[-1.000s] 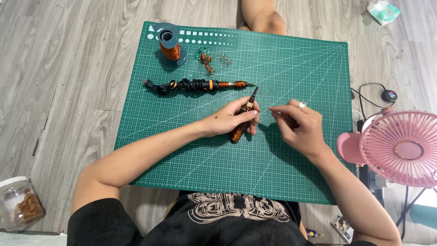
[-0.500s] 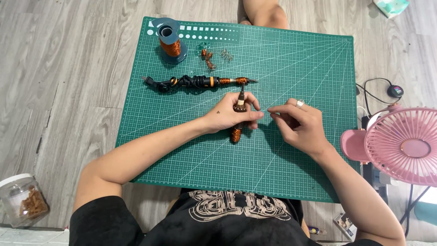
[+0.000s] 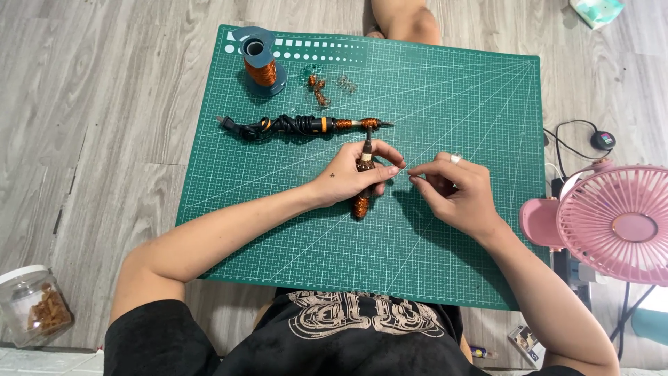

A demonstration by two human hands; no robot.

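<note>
Grey wood floor [image 3: 90,104] carrying a green cutting mat [image 3: 459,97], with a clear jar [image 3: 31,306] sitting at lower left and a teal packet [image 3: 595,10] lying at top right. Left hand [image 3: 351,181] is lying mid-mat, fingers closing around a copper-wound stick [image 3: 362,188] pointing away. Right hand [image 3: 456,191] is hovering just beside it, fingertips [image 3: 416,174] pinching shut; anything held is too thin to see.

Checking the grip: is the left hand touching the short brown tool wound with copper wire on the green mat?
Touching. The head view shows the left hand with fingers wrapped around the short brown copper-wound tool, its ends sticking out above and below the fist.
</note>
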